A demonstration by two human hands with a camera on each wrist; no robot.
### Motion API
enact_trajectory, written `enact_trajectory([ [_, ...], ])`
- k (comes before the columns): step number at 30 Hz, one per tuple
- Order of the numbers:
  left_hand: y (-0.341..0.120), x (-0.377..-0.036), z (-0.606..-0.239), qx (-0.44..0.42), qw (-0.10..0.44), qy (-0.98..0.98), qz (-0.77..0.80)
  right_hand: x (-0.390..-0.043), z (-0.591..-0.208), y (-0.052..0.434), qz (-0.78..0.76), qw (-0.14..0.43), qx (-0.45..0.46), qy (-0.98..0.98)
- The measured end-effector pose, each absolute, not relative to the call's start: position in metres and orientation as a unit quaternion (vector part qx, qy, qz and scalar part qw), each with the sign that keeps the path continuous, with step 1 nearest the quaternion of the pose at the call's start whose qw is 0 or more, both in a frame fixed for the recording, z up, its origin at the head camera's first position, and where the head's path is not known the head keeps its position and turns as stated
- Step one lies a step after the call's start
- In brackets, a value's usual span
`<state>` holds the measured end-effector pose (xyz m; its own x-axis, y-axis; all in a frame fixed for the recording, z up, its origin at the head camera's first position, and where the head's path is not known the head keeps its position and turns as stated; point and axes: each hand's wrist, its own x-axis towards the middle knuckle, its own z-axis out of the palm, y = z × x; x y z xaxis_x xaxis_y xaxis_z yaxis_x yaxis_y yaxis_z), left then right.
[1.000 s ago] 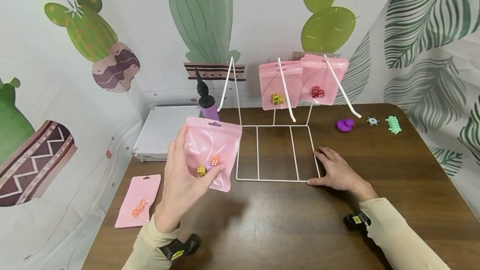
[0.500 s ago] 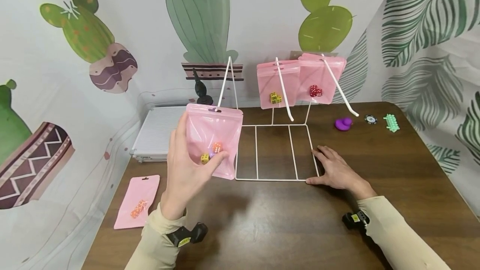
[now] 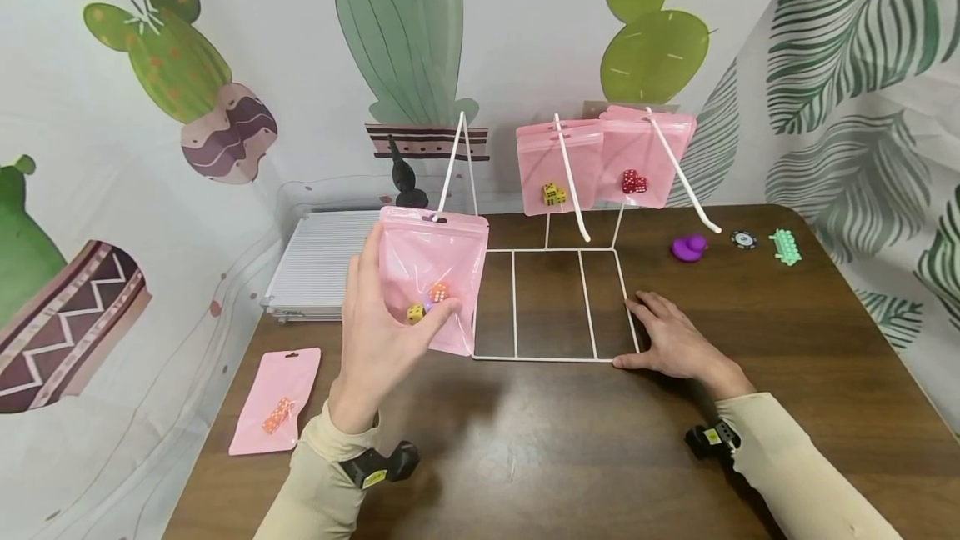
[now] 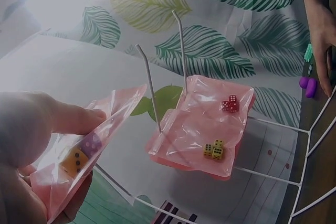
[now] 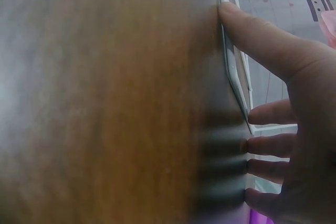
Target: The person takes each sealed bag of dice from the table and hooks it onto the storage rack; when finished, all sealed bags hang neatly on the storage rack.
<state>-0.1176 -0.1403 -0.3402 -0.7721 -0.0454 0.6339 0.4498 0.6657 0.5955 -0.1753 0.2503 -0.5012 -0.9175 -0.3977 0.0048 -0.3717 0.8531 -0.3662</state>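
In the head view, my left hand (image 3: 378, 340) pinches a pink zip bag (image 3: 431, 252) between thumb and fingers. Yellow, orange and purple dice show through its front. The bag's hang hole sits at the tip of the left prong (image 3: 450, 165) of a white wire display rack (image 3: 553, 250); whether the prong passes through the hole is hard to tell. In the left wrist view the bag (image 4: 123, 103) appears edge-on under the thumb. My right hand (image 3: 678, 344) rests at the rack's right front corner, its thumb (image 5: 257, 38) touching the wire and its fingers spread along the table.
Pink bags with yellow dice (image 3: 555, 195) and red dice (image 3: 634, 182) hang from the other two prongs. Another pink bag (image 3: 277, 386) lies at left, near a silver case (image 3: 322, 261). A purple duck (image 3: 688, 247), a poker chip (image 3: 743, 239) and a green toy (image 3: 786, 247) lie at right.
My left hand has raised the pink bag and brought it slightly right, so its top now meets the left prong's tip. My right hand stays at the rack's corner.
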Motion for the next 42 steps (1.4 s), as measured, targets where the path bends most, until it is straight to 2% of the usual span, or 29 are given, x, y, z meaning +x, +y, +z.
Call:
enact_trajectory([
  [15, -0.137, -0.132, -0.35, -0.12, 0.317, -0.849, -0.406, -0.175, -0.5, 0.253, -0.185, 0.036, -0.197, 0.962],
  [21, -0.123, -0.165, -0.362, -0.105, 0.324, -0.837, -0.428, -0.172, -0.499, 0.253, -0.186, 0.04, -0.196, 0.962],
  [32, -0.099, -0.257, -0.379, -0.095, 0.384, -0.833, -0.386, -0.17, -0.505, 0.251, -0.194, 0.037, -0.201, 0.959],
  [42, -0.093, -0.286, -0.382, -0.085, 0.379, -0.834, -0.392, -0.172, -0.503, 0.251, -0.196, 0.026, -0.205, 0.959],
])
